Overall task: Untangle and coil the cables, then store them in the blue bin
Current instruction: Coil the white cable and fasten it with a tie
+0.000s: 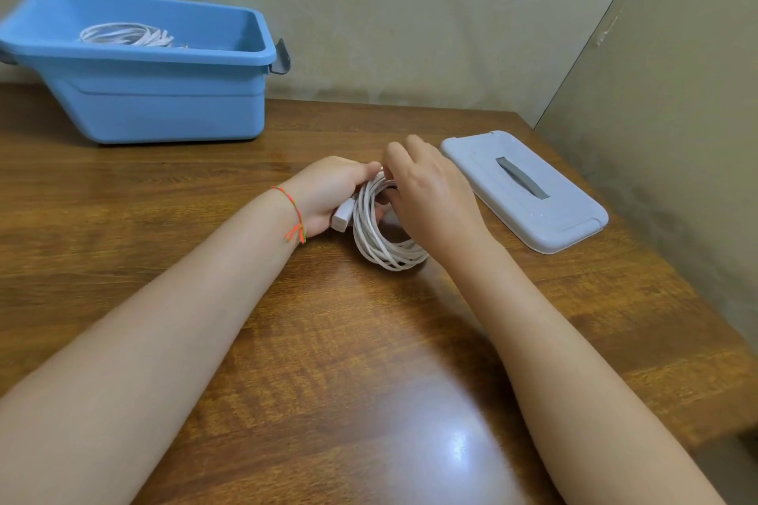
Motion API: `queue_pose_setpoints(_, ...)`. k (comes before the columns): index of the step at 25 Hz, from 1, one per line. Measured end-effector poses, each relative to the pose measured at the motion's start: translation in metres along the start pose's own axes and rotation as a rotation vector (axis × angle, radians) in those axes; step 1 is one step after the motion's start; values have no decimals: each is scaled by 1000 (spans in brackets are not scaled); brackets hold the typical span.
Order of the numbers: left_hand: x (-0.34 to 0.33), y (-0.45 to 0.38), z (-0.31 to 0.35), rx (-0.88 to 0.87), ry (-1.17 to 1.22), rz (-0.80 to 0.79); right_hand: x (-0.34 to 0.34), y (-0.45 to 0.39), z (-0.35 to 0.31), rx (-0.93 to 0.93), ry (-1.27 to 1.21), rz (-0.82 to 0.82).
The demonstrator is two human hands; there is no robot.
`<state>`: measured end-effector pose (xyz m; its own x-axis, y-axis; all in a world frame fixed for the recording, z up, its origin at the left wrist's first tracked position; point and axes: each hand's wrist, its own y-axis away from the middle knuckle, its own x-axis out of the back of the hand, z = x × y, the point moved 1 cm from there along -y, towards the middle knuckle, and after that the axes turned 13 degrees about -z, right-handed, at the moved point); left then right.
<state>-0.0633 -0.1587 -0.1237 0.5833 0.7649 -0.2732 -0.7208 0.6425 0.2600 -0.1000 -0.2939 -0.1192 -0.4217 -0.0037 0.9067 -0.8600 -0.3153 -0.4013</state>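
Two hands meet over a white cable coil (381, 234) on the wooden tabletop (164, 258), in front of and to the right of the blue bin (156, 102). Left hand (328, 193), its wrist wearing a thread bracelet (296, 219), has its fingers curled round the coil's left side, with a white plug (341, 217) protruding beneath the palm. Right hand (430, 193) arches over the coil's top; its grip is hidden. A second coiled white cable (127, 35) lies inside the bin. To the bin's right, beyond the hands, a pale lid (525, 193) lies flat.
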Motion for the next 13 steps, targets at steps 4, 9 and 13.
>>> queue_pose_setpoints(4,5,0,1,-27,-141,29,-1,2,3,47,37,-31)
queue_pose_setpoints(9,9,-2,0,-13,-97,32,-5,3,8,62,-25,-65)
queue_pose_setpoints(13,9,-2,0,30,-9,23,-3,4,8,71,-104,-27)
